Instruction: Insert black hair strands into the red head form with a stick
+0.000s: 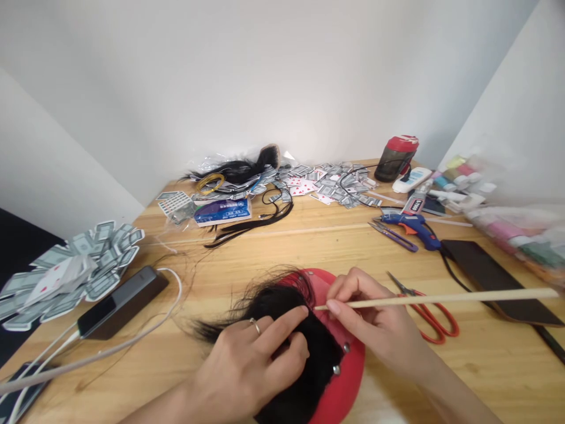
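A glossy lock of black hair (315, 347) lies over a rounded red piece (348, 388) with several small metal studs along it. My left hand (251, 359), a ring on one finger, rests on the hair with its index finger stretched out and the thumb apart below it. In my right hand (375, 312), thumb and fingers pinch a thin pale wooden stick (441, 298) close to its pointed end. That tip touches the edge of the hair near my left index fingertip. Red-handled scissors (428, 312) lie open behind my right hand.
A blue glue gun (410, 227), purple snips (395, 234) and a dark flat slab (498, 277) lie to the right. Cut playing cards (335, 185), a blue box (223, 212) and a red-lidded bottle (397, 159) stand behind. At left are a black device (123, 300) and cables (172, 312).
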Available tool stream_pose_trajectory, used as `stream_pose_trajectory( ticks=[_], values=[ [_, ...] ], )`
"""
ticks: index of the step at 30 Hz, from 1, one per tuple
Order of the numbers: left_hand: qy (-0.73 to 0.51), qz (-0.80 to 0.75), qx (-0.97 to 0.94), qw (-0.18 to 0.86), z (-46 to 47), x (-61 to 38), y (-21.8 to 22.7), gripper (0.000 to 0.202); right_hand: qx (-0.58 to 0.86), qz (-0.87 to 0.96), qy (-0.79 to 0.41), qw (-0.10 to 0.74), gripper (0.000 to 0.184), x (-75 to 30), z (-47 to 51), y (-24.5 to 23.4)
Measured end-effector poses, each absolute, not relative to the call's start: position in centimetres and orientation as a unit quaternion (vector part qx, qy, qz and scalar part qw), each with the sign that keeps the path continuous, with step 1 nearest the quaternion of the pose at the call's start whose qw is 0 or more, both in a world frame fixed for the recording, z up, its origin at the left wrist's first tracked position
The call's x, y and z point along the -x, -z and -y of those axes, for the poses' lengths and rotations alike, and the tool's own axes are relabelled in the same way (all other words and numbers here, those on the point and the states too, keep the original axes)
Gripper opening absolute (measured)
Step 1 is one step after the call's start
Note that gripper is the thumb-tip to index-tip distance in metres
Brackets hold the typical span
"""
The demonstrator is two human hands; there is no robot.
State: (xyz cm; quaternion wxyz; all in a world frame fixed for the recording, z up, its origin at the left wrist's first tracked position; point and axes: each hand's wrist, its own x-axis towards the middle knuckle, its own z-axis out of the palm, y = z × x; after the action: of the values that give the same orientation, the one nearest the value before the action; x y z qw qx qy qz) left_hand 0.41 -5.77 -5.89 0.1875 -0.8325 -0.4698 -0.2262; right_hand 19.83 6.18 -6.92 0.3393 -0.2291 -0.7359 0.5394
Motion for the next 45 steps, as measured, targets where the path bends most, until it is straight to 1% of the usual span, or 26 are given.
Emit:
stream_pose_trajectory(
  ticks=[8,17,25,34,41,45],
  values=[
    [0.212,0.48,0.832,0.179,5.94,-0.42,6.13,0.014,0.225,0.724,-0.554,0.344,0.024,-19.8,-6.43,7.28],
    [0.201,0.485,0.834,0.17,5.95,-0.31,6.3,0.015,0.221,0.674,-0.618,0.339,0.026,-19.84,-6.5,7.69],
    [0.201,0.482,0.838,0.16,5.89,-0.35,6.09,0.018,0.253,0.645,-0.639,0.334,0.029,-19.67,-6.14,7.21],
    [0.206,0.477,0.84,0.157,5.85,-0.27,6.15,0.021,0.243,0.658,-0.624,0.345,0.031,-19.53,-6.07,7.43],
    [0.199,0.479,0.841,0.152,6.08,-0.24,6.25,0.019,0.266,0.667,-0.594,0.362,0.033,-19.47,-6.04,7.35],
    [0.202,0.477,0.841,0.157,6.01,-0.18,6.35,0.019,0.285,0.652,-0.597,0.37,0.036,-19.37,-6.1,7.48]
  ],
)
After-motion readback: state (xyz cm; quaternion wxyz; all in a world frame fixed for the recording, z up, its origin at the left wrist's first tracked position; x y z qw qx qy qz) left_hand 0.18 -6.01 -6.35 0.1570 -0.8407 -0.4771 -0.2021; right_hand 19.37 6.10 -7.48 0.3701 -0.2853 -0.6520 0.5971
